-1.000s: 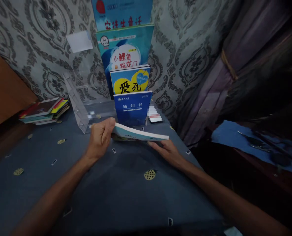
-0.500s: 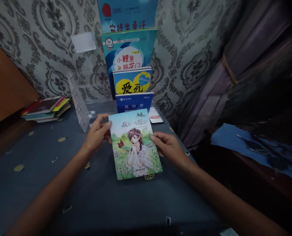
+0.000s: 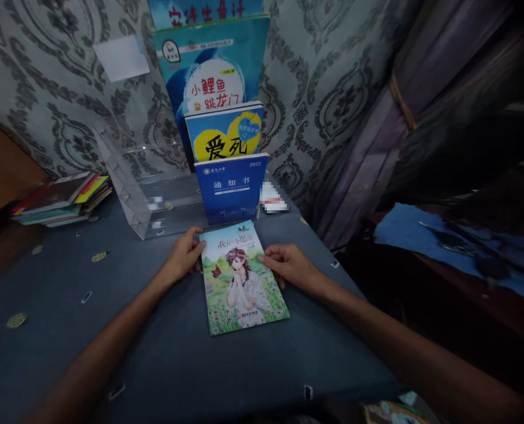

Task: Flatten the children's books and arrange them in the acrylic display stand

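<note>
Head: both hands (image 3: 185,256) at book's (image 3: 242,282) edges

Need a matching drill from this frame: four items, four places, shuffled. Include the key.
Items
1. illustrated book
2. dark blue booklet
3. book stack
4. yellow-heart book

Places
A. upright in the clear stand, second row
B. flat on the table, between left hand and right hand
C. upright in the clear stand, front row
D. piled at the table's left end

Pairs: 1-B, 2-C, 3-D, 4-A
</note>
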The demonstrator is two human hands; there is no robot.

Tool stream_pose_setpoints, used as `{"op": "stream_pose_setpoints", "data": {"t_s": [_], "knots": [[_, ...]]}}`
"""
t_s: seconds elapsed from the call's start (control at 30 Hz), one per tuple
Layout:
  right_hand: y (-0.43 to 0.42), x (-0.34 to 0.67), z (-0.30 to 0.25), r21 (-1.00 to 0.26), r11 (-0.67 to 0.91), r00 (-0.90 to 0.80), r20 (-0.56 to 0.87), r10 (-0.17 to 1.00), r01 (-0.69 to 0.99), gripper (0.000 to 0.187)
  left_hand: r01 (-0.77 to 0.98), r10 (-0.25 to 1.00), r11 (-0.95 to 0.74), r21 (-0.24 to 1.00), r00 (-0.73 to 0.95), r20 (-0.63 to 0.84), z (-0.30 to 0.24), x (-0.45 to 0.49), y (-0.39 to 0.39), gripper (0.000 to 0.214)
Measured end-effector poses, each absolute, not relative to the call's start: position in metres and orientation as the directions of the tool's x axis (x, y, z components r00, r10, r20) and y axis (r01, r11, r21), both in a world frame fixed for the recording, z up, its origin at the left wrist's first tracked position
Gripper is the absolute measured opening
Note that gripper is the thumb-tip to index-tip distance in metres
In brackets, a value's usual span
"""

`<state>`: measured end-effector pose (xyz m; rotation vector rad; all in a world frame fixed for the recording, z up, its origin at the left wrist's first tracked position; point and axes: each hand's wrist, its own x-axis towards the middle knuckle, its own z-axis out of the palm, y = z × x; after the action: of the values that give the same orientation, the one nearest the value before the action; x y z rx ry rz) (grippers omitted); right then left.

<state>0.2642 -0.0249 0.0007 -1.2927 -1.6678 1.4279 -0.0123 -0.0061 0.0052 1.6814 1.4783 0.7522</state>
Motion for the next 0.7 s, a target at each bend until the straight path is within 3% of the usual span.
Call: {"op": "stream_pose_setpoints", "data": {"t_s": [0.1,0.2,0.33,0.43,0.5,0.7], "knots": [[-0.022,0.269,0.002,-0.91,0.006,-0.283,-0.123,0.951,0.415,0.034,0.734,0.983,-0.147,0.663,0.181,0.017,0.009,-0.011,-0.011,0.03],[-0.021,0.27,0.006,-0.76,0.209,-0.204,0.103,0.974,0.615,0.029,0.857,0.973,-0.232,0.46,0.2,0.119,0.008,-0.008,-0.019,0.03],[-0.022,0.249,0.01,-0.516,0.528,-0.4,0.346,0.849,0.674,0.021,0.91,0.925,-0.323,0.26,0.245,0.291,-0.002,-0.007,-0.026,0.024],[-0.018,0.217,0.008,-0.374,0.768,-0.656,0.401,0.64,0.52,0.017,0.881,0.874,-0.414,0.228,0.314,0.371,-0.01,-0.012,-0.026,0.02],[-0.014,0.198,0.005,-0.324,0.834,-0.747,0.378,0.546,0.446,0.016,0.861,0.854,-0.454,0.231,0.346,0.388,-0.013,-0.016,-0.024,0.021],[-0.005,0.185,-0.004,-0.299,0.823,-0.769,0.304,0.562,0.483,0.025,0.866,0.842,-0.465,0.185,0.368,0.394,-0.016,-0.02,-0.021,0.026]]}}
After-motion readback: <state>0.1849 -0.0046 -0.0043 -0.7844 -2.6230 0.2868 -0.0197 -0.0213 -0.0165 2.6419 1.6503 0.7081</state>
